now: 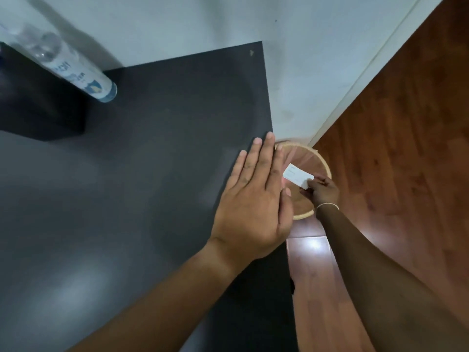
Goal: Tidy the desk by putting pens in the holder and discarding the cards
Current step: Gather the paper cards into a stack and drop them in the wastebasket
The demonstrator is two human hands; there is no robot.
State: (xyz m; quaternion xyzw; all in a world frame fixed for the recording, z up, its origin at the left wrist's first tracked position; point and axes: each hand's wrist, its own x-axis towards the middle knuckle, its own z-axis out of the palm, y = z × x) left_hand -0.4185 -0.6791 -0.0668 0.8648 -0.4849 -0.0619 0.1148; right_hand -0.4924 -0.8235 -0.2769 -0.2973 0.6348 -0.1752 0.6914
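Observation:
My right hand (323,190) pinches a small white card (297,176) and holds it over the open mouth of a round bin with a pale wooden rim (325,161) on the floor beside the desk. My left hand (253,199) lies flat with straight fingers on the right edge of the black desk (152,161), its fingertips reaching past the edge above the bin. No pens or pen holder are in view.
A clear plastic bottle (76,69) with a white label stands on a black box (38,102) at the desk's far left. A white wall runs behind the desk. Reddish wooden floor (393,148) spreads to the right.

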